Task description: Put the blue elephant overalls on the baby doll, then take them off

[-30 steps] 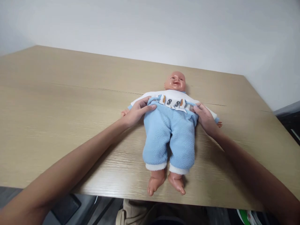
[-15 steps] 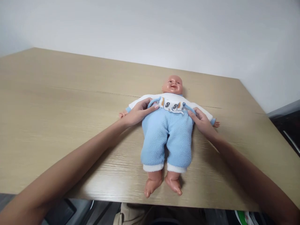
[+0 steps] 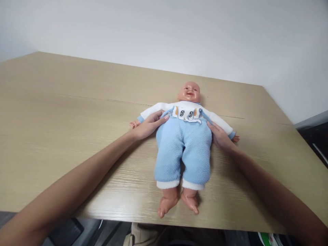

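A baby doll [image 3: 189, 92] lies face up on the wooden table [image 3: 64, 112], with its head far from me and its bare feet near the front edge. It wears a white top with a printed hem [image 3: 187, 111] and light blue fleece trousers [image 3: 183, 150]. My left hand [image 3: 148, 125] is closed on the trousers at the doll's left hip, thumb on top near the waistband. At the other hip my right hand [image 3: 219, 136] presses against the trousers' side, its fingertips tucked under the fabric.
The table runs wide to the left and back up to a plain white wall [image 3: 164, 30]. Its front edge lies just below the doll's feet. Dark objects show under the edge and at the far right [image 3: 317, 136].
Both hands have slipped from the top of the waistband down to the doll's hips. More of the white top and sleeves shows now. The doll stays in place.
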A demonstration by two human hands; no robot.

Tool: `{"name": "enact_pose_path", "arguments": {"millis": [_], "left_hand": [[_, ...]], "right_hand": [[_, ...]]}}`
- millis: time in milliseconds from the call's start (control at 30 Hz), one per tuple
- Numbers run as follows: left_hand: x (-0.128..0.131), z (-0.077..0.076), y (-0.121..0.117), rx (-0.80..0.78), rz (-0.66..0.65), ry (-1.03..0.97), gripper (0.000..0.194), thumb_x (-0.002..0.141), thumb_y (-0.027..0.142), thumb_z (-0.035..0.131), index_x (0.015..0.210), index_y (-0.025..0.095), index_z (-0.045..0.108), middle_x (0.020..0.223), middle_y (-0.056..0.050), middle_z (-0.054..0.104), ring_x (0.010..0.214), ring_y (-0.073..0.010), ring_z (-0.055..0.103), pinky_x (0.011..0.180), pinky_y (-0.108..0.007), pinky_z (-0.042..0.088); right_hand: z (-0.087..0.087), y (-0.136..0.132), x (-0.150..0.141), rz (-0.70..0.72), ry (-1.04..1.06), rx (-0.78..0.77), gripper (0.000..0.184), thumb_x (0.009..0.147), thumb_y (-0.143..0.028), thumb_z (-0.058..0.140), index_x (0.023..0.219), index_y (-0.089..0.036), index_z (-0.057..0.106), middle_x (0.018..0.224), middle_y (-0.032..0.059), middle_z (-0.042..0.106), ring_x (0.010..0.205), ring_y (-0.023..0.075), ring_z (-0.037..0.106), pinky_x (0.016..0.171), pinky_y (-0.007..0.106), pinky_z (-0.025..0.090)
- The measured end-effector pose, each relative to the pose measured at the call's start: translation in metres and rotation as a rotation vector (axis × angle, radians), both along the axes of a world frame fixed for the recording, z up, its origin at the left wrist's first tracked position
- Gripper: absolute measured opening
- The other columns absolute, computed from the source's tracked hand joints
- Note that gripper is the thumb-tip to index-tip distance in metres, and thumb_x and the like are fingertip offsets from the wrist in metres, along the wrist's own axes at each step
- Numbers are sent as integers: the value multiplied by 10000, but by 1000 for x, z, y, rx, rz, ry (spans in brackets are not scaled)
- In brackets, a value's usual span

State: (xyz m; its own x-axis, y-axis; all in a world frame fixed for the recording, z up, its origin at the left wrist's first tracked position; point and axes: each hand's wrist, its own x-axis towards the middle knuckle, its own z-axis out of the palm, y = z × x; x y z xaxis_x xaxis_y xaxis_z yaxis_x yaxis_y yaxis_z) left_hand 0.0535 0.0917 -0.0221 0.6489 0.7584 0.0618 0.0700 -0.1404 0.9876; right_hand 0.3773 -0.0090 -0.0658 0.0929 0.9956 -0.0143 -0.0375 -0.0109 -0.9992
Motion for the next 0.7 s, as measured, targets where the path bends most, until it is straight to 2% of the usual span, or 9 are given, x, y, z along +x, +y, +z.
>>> {"name": "enact_pose_path", "arguments": {"millis": [100, 167, 233, 333, 400, 500, 633, 700], "left_hand": [[-11, -1, 5, 88, -44, 104, 569, 1048, 763, 692, 1097, 196, 673, 994, -42, 655, 919, -227, 583, 851, -353, 499], [-21, -3, 11, 223, -98, 216, 534, 1093, 728, 617, 1056, 197, 663, 1016, -53, 662, 952, -249, 598, 899, -383, 514], [-29, -5, 18, 377, -183, 306, 495, 1104, 679, 592, 1110, 194, 690, 1163, -101, 709, 1117, -313, 638, 1056, -458, 521], [-35, -10, 24, 516, -281, 351, 459, 1033, 610, 695, 1237, 202, 743, 1442, -169, 700, 1391, -416, 588, 1271, -580, 427], [-35, -13, 24, 521, -285, 334, 464, 966, 571, 782, 1266, 217, 774, 1512, -181, 689, 1457, -440, 562, 1312, -610, 399], [-33, -17, 18, 443, -222, 250, 469, 915, 538, 840, 1268, 231, 802, 1449, -177, 735, 1467, -442, 584, 1316, -605, 412], [-26, -20, 5, 163, -142, 97, 442, 891, 539, 864, 1208, 233, 819, 1224, -134, 809, 1341, -405, 677, 1214, -521, 516], [-18, -23, -3, 34, 4, -8, 449, 867, 580, 866, 1146, 232, 816, 1152, -108, 812, 1266, -380, 700, 1131, -472, 558]], "right_hand": [[17, -4, 13, 146, -114, -31, 464, 992, -662, 778, 1251, -283, 842, 1375, 48, 837, 1441, 338, 685, 1362, 503, 435], [33, -8, 26, 270, -218, -78, 413, 1001, -627, 782, 1221, -285, 854, 1353, 53, 840, 1393, 360, 706, 1336, 548, 467], [46, -12, 37, 411, -272, -108, 416, 970, -596, 836, 1248, -286, 844, 1345, 58, 837, 1356, 366, 723, 1302, 570, 503], [52, -16, 43, 565, -270, -149, 497, 926, -520, 915, 1335, -264, 796, 1326, 81, 833, 1299, 359, 757, 1207, 543, 587], [48, -18, 40, 535, -311, -124, 480, 898, -450, 948, 1308, -250, 798, 1297, 98, 834, 1253, 368, 772, 1153, 532, 614], [39, -20, 26, 388, -349, 5, 426, 829, -412, 982, 1200, -263, 833, 1264, 105, 836, 1290, 415, 741, 1203, 594, 572], [30, -23, 5, 269, -167, -7, 383, 774, -460, 973, 1085, -281, 838, 1181, 77, 859, 1386, 434, 696, 1303, 634, 479], [27, -25, -5, 188, -18, -53, 370, 772, -537, 939, 1025, -294, 821, 1123, 66, 866, 1373, 422, 708, 1272, 603, 518]]}}
